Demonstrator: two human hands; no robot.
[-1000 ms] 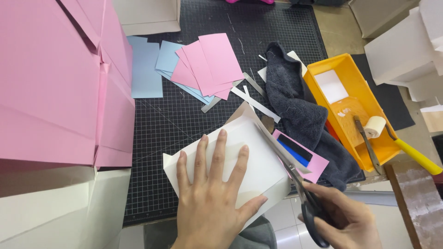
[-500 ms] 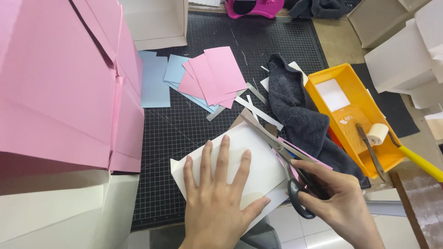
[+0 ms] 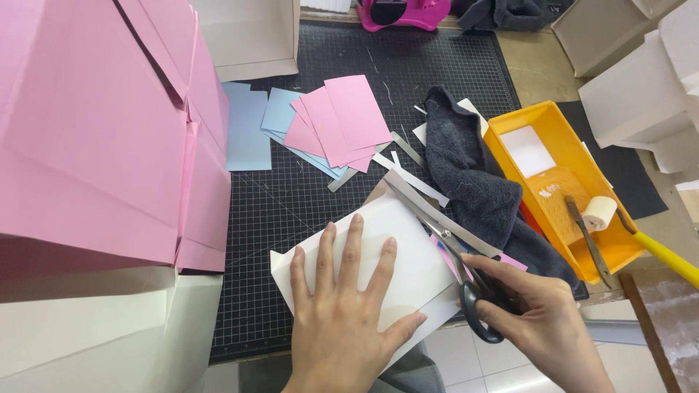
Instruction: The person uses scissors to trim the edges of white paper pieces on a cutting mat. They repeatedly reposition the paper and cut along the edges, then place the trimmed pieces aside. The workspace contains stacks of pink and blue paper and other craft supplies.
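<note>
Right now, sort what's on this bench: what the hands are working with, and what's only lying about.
In use: white card under left hand; scissors in right hand; trimmed strip.

Lying about: pink and blue sheets; grey cloth; yellow tray; paint roller.

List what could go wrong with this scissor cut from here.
The left hand lies flat on the white card close to the scissors in the right hand; fingers could get nicked. The card overhangs the cutting mat edge, so it may flex and skew the cut.
</note>
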